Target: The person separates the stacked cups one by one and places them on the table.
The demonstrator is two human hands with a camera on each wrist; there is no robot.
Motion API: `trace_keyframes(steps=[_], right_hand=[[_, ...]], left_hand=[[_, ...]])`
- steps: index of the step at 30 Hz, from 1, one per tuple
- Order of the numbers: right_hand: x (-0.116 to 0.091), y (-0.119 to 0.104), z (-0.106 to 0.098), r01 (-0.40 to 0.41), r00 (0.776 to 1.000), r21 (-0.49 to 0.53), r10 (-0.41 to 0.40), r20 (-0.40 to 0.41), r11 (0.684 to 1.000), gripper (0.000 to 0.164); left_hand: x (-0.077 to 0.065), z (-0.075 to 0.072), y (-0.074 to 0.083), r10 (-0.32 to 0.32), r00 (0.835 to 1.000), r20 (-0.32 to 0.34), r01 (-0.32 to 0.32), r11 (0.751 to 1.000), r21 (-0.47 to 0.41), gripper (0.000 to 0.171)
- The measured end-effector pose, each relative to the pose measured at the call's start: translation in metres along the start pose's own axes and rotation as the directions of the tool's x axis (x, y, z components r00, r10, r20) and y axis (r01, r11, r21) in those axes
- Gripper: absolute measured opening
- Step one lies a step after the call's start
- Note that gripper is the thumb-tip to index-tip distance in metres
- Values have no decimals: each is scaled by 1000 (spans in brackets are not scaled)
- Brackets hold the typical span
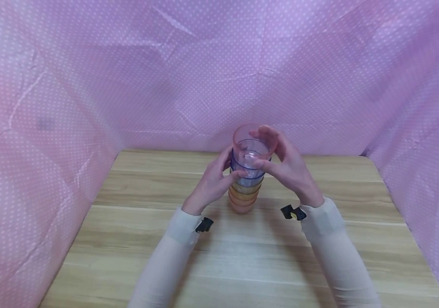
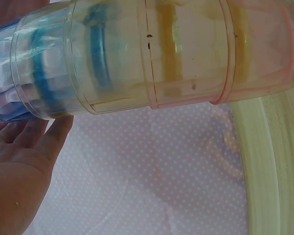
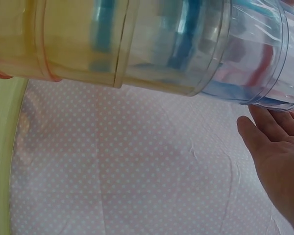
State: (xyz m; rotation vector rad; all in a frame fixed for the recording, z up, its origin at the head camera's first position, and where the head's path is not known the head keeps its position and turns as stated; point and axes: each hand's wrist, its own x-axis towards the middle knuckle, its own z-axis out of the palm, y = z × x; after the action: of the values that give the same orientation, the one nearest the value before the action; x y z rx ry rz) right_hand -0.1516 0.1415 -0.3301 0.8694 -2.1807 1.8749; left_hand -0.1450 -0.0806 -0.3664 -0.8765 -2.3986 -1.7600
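A tall stack of nested see-through plastic cups stands upright near the middle of the wooden table. From the bottom up it runs orange-pink, yellow, clear and bluish, with a pink cup on top. My left hand curls round the left side of the stack at the bluish cups, thumb across the near side. Higher up, my right hand holds the pink cup from the right, thumb in front and fingers behind its rim. In the left wrist view, yellow cups show close up, with fingers touching the stack at left.
The wooden table has rounded far corners. Pink dotted cloth hangs behind it and along both sides. A small black device sits on the left wrist, and another one on the right.
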Motion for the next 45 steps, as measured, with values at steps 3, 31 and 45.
trace_keyframes(steps=[3, 31, 45], right_hand=[[0, -1, 1, 8, 1000, 21, -7, -15, 1000, 78], [5, -13, 5, 108, 986, 204, -79, -143, 973, 95], [4, -26, 3, 222, 963, 223, -177, -204, 949, 83]], left_hand=[[0, 0, 0, 15, 1000, 0, -15, 1000, -8, 98], [0, 0, -1, 11, 1000, 0, -11, 1000, -25, 104], [-1, 0, -1, 20, 1000, -1, -20, 1000, -16, 105]])
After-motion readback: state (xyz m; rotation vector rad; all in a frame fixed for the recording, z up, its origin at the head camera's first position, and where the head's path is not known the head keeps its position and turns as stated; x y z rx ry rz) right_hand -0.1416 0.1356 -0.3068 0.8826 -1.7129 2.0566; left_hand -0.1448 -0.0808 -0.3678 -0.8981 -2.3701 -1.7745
